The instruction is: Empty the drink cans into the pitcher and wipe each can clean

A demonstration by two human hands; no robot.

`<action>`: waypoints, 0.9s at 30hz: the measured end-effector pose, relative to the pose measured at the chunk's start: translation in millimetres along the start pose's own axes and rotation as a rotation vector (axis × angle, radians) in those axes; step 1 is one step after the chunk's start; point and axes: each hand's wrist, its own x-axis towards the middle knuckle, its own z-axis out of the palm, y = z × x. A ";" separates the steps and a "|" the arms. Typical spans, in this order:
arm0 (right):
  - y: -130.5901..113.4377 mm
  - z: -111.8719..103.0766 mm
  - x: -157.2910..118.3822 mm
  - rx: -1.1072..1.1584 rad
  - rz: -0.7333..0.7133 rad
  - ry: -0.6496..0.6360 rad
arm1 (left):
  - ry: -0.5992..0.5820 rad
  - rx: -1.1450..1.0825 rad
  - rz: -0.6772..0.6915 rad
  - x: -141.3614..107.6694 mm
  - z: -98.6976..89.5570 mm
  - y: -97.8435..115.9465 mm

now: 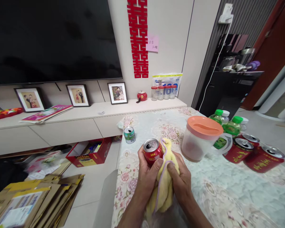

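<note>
My left hand point(146, 174) is wrapped round a red drink can point(153, 153), whose opened top faces up toward me. My right hand point(181, 174) grips a yellow cloth point(165, 186) with a purple edge and presses it against the can's right side. The cloth hangs down between both wrists and hides part of the can. Beyond my left hand, a small green-and-blue can point(129, 135) stands upright on the flowered tablecloth point(125, 177). To the right of my right hand is a clear plastic jug point(194, 147) with an orange lid.
Several red cans point(264, 158) stand at the table's right, with green-capped bottles point(232, 126) behind them. A low cabinet point(85, 122) runs along the wall, holding photo frames point(117, 93) and red-lidded jars point(160, 93). Flattened cardboard point(57, 196) and a red box point(92, 155) lie on the floor at left.
</note>
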 end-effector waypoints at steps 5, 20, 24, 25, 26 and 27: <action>-1.9 -8.4 -1.6 -0.046 -0.207 -0.002 | 0.004 -0.076 -0.012 1.6 -1.7 -11.5; -10.4 -14.8 9.1 0.009 0.019 0.093 | -0.019 0.014 0.071 -12.3 9.3 -22.9; -7.0 -18.0 10.3 -0.018 -0.031 0.069 | -0.040 0.018 0.052 -12.9 6.6 -23.6; -6.6 -19.0 10.4 -0.049 -0.081 0.060 | -0.041 0.016 0.044 -12.6 6.8 -23.6; -6.8 -20.2 10.5 -0.080 -0.122 0.055 | -0.042 0.017 0.040 -12.1 7.2 -23.4; -7.8 -21.9 10.5 -0.102 -0.147 0.058 | -0.040 0.024 0.043 -11.5 7.8 -23.2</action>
